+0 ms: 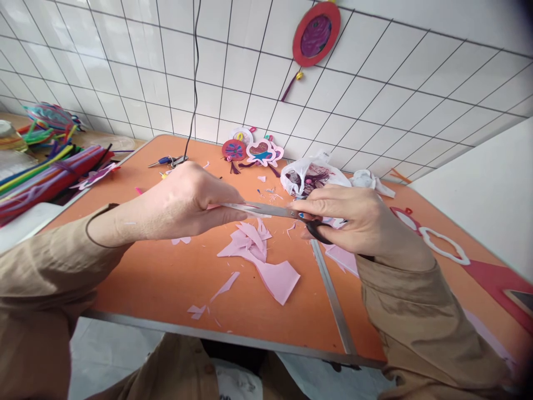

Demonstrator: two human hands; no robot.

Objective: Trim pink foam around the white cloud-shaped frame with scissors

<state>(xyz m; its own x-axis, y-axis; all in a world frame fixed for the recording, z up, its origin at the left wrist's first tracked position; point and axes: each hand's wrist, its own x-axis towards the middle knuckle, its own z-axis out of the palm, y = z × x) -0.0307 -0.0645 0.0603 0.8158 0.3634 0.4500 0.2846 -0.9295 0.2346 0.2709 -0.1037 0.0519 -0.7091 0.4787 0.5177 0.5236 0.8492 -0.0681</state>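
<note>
My right hand (pixel 358 219) grips the dark handles of a pair of scissors (pixel 266 210), whose long metal blades point left. My left hand (pixel 183 203) is closed in a pinch at the blade tips, holding a small piece of pink paper that is mostly hidden by the fingers. Both hands hover over the orange table (pixel 158 278). Directly below them lie pink paper scraps (pixel 260 255), with smaller slivers nearer the front edge.
Finished paper ornaments (pixel 250 150) lean against the tiled wall at the table's back. A white plastic bag (pixel 310 175) lies behind my right hand. Coloured pipe cleaners (pixel 45 172) pile up at the left. A white flower-shaped ring (pixel 443 244) and red sheet (pixel 495 278) lie right.
</note>
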